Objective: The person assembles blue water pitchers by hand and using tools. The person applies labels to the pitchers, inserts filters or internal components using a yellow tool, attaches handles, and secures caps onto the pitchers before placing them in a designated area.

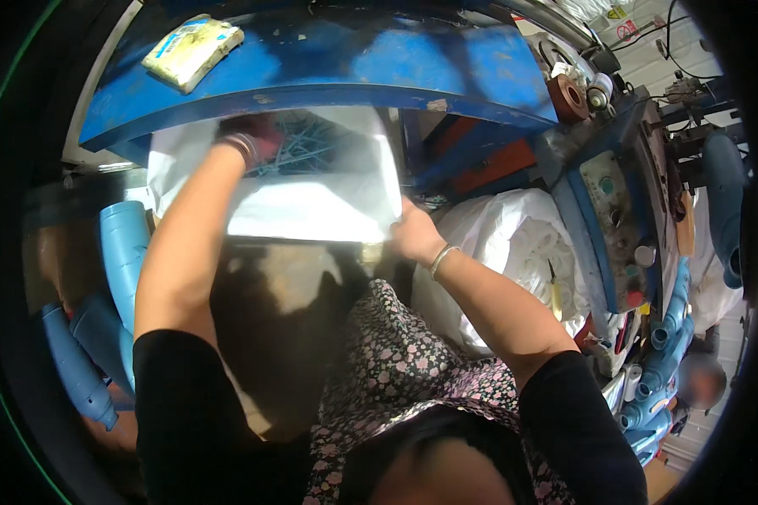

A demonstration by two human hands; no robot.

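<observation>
A white open-topped bin (303,206), perhaps a lined box, sits partly beneath the front edge of the blue table. Thin blue plastic strips (299,147) lie tangled inside it. Reaching in from the left, my left hand (261,139) is beside the strips, in shadow and smeared by motion, so its fingers cannot be made out. At the bin's near right corner, my right hand (414,231) is closed on the rim.
On the blue table (379,63) rests a yellowed packet (192,52). Light-blue plastic housings (125,252) stand at the left. A white sack of clear parts (522,244) is to my right, before a machine control panel (611,210). Another person (701,380) is at far right.
</observation>
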